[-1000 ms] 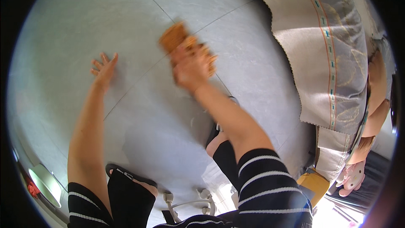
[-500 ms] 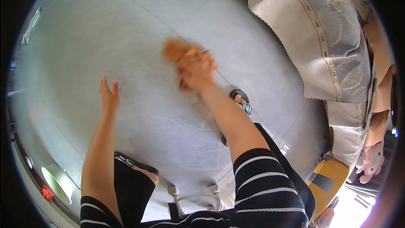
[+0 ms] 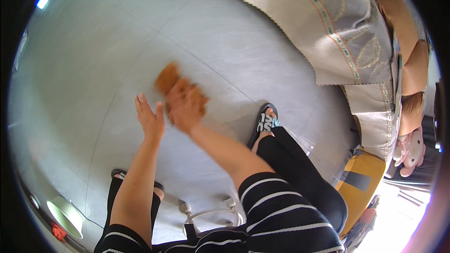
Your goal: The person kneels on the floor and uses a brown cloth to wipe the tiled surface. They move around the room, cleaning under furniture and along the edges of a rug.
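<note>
My right hand (image 3: 186,108) is closed around a bunched orange-brown cloth (image 3: 168,78), which sticks out past the fingers on both sides. Both the cloth and the fingers are smeared by motion, and whether the cloth touches the grey tiled floor (image 3: 117,33) I cannot tell. Just to the left, my left hand (image 3: 151,121) hangs in the air with its fingers stretched and the thumb apart, holding nothing. A small gap separates it from the cloth.
A sofa with a grey-beige patterned cover (image 3: 300,23) and brown cushions (image 3: 415,70) runs along the right. Below it are a pink plush toy (image 3: 412,152) and a yellow piece (image 3: 363,182). A pale green bin (image 3: 65,215) stands lower left. My sandalled foot (image 3: 267,119) is right of centre.
My right hand and the cloth have moved left and closer to me. My left hand has swung right toward them. The whole view has shifted, with the sofa now farther left and up.
</note>
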Tool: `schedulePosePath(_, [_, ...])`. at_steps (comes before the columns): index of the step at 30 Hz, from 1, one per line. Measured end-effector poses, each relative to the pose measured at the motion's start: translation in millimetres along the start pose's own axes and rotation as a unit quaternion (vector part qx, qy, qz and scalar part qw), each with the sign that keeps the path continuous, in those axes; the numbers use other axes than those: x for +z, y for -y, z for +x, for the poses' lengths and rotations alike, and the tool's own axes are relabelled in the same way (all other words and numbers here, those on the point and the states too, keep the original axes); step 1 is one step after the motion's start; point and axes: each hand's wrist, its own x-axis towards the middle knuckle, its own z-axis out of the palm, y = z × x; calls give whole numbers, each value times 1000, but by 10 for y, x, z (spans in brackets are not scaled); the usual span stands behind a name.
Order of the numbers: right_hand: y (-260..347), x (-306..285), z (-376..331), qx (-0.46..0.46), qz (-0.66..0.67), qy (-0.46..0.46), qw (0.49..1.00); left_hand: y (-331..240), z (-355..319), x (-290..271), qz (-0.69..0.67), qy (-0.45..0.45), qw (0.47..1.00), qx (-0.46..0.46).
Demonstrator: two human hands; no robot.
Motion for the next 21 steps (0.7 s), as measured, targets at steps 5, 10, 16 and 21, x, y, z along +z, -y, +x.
schedulePosePath(5, [-581, 10, -74, -421, -26, 144, 895, -277, 54, 234, 23, 0, 999, 29])
schedulePosePath(10, [-1408, -1448, 1165, 24, -123, 259, 958, -703, -132, 362, 200, 183, 959, 80])
schedulePosePath(16, [-4477, -2017, 317, 387, -133, -27, 912, -1545, -334, 987, 315, 329, 889, 46])
schedulePosePath(21, [-5073, -2142, -368, 659, -126, -55, 739, -1765, -355, 1205, 388, 331, 860, 25])
